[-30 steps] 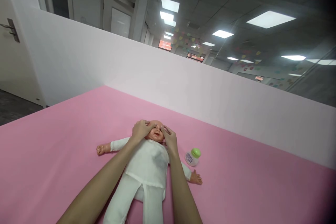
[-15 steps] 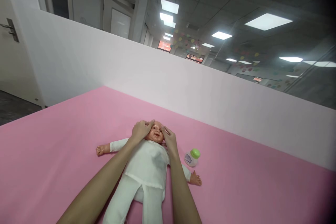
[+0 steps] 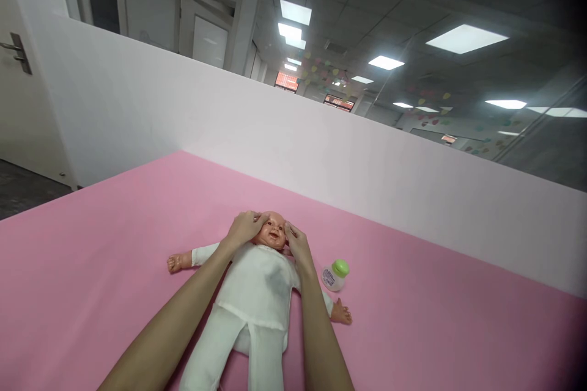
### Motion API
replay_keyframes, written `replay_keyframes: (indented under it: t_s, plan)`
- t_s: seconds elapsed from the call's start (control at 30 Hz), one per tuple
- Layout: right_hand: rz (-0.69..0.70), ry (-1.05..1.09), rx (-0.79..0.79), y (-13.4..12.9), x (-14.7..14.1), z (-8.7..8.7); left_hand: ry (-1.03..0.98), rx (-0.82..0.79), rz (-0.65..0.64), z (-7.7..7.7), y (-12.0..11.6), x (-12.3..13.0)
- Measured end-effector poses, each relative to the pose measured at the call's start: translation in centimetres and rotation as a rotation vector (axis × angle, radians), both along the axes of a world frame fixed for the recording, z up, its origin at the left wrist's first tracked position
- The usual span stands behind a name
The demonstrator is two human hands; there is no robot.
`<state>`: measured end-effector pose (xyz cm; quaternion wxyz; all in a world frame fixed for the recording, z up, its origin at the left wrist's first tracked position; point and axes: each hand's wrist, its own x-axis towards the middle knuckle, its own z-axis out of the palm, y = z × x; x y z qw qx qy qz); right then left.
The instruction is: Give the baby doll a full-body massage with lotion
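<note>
A baby doll [image 3: 259, 284] in white cloth clothes lies on its back on the pink surface, its arms spread out to the sides. My left hand [image 3: 245, 228] is wrapped round the left side of its head, with the thumb at the brow beside the eye. On the other side my right hand [image 3: 298, 241] curves against the head, its thumb by the temple. Both hands hold the head between them, and most of the fingers are hidden behind it. A small clear jar with a green lid [image 3: 340, 267] stands just right of the doll's shoulder.
The pink tabletop [image 3: 413, 317] meets a white wall [image 3: 298, 140] along its back edge. A door with a metal handle [image 3: 19, 52] is at the far left. Above the wall, glass shows a room with ceiling lights.
Both thumbs have slid a little outward from the doll's forehead toward its temples. The doll and the jar have stayed in place.
</note>
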<state>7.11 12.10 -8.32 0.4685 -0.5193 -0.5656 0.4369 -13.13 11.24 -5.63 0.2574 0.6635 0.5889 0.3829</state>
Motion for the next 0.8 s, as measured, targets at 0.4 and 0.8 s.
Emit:
replay_keyframes:
  t_s: [0.4, 0.8]
  plan:
    - [0.388, -0.076, 0.01, -2.2, 0.8, 2.7, 0.098, -0.036, -0.301, 0.4, -0.6, -2.1]
    - [0.375, 0.019, -0.047, -2.1, 2.9, 2.3, -0.059, 0.046, -0.485, -0.6, 0.7, -3.9]
